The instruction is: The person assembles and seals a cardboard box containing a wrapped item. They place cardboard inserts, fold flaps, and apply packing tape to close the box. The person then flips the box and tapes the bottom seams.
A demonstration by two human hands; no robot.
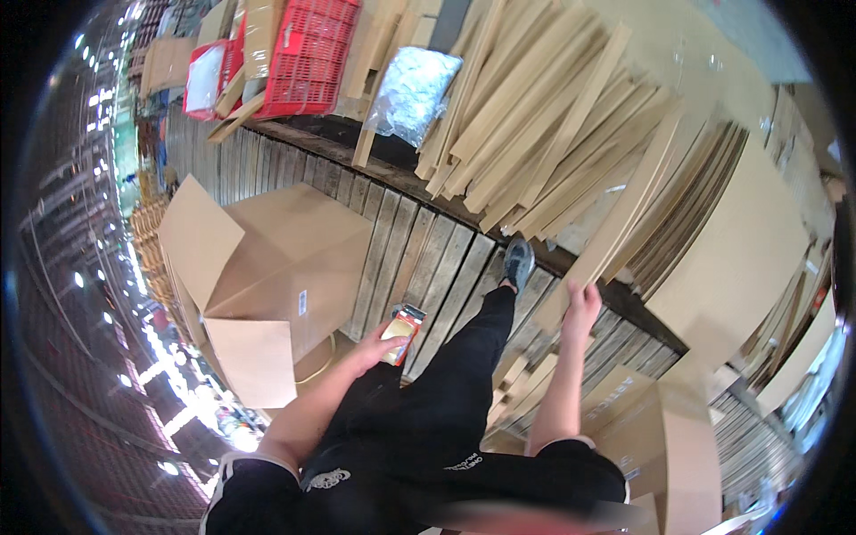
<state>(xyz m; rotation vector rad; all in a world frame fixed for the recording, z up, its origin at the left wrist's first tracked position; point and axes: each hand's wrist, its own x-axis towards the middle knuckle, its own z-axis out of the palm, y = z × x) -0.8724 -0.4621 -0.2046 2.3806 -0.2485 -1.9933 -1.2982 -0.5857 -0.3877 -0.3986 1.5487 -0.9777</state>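
Observation:
My left hand (pixel 367 350) is closed round a small red and black tape dispenser (pixel 399 335) with a cream-coloured roll on it, held beside my left thigh. Left of that hand stands a large open cardboard box (pixel 308 241), its flaps spread and a small white label on its side. My right hand (pixel 581 308) reaches forward, its fingers pinched on the near edge of a long flat cardboard sheet (pixel 629 209). That sheet leans among other cardboard, between a pile of narrow strips and a stack of folded panels; its far end merges with the stack.
Narrow cardboard strips (pixel 544 116) lie heaped ahead, with a clear plastic bag of pale material (pixel 413 92) beside them. Red plastic crates (pixel 308 58) stand at far left. Folded panels (pixel 713 205) lean at right. Another box (pixel 687 446) is near my right arm. The floor is slatted wood (pixel 428 259).

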